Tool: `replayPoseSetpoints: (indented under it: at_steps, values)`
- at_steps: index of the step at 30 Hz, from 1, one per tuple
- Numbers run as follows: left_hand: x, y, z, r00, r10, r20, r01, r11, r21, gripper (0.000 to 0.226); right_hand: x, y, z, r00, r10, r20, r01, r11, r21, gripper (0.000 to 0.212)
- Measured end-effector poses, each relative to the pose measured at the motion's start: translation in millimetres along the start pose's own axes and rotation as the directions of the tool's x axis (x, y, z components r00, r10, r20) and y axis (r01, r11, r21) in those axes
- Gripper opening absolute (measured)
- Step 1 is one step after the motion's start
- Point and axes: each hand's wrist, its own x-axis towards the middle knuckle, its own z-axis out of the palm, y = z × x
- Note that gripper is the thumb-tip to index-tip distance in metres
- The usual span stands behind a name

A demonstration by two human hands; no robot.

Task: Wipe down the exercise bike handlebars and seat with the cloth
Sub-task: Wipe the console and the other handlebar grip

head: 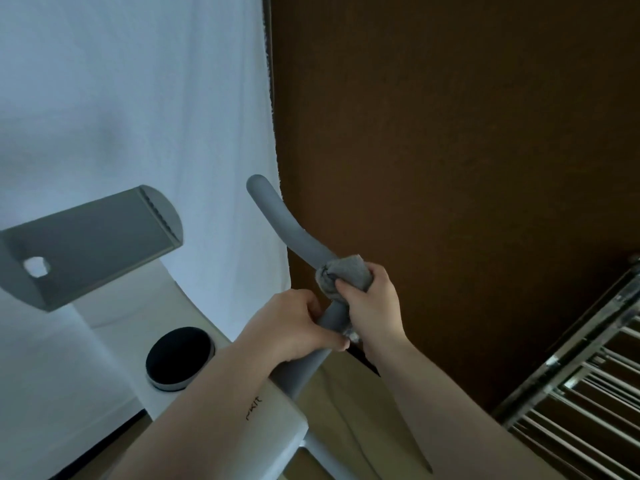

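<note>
Cloth [346,275] wrapped round handlebar [294,230]; knob [178,356] lower left; rack [588,375] far right.

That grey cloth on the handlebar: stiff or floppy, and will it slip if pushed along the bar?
Likely floppy: the cloth is bunched and wrapped around the handlebar, creased under the right hand. Probably light, since it folds small in that grip. It may drag rather than glide; the bar's matte grey cover looks foam-like. The left hand grips the bar lower down.
</note>
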Motion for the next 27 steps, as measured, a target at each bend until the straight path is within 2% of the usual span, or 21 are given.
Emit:
replayPoseSetpoints:
  at_steps: [3, 6, 9, 13, 18, 22, 27]
  values:
    - [-0.1, -0.7, 0.3, 1.0, -0.004, 0.011, 0.004, 1.0, 0.004, 0.042, 21.3, -16.9, 9.3, 1.0, 0.019, 0.02, -0.018, 0.998, -0.055, 0.04]
    - [-0.7, -2.0, 0.0, 1.0, -0.013, 0.022, 0.013, 1.0, -0.025, 0.04, 5.2, -13.3, 7.8, 0.999, -0.026, 0.032, 0.029, 0.997, -0.076, 0.037]
    - [-0.5, -1.1, -0.3, 1.0, 0.006, 0.004, -0.006, 1.0, -0.014, 0.036, -18.8, 1.2, 3.0, 0.999, -0.028, 0.038, 0.03, 0.999, -0.044, 0.04]
    - [1.2, 1.1, 1.7, 1.0, 0.009, 0.006, -0.009, 1.0, -0.005, 0.038, -6.8, -4.0, 3.3, 1.0, 0.028, 0.014, -0.029, 0.996, 0.084, 0.041]
    - [-1.2, -3.3, 2.3, 1.0, -0.013, -0.006, 0.013, 0.997, -0.079, 0.04, -11.7, -0.9, 7.2, 0.999, -0.008, -0.04, 0.012, 0.994, 0.107, 0.039]
    - [-3.4, -3.1, 1.6, 1.0, -0.016, -0.018, 0.014, 0.995, -0.1, 0.043, -19.5, 10.1, -2.1, 0.994, 0.074, -0.075, -0.058, 0.977, 0.206, 0.042]
    - [-2.1, -3.1, -0.1, 1.0, -0.027, 0.008, 0.027, 0.997, -0.067, 0.041, -8.0, 0.0, -16.2, 0.994, 0.064, -0.094, -0.052, 0.99, 0.132, 0.041]
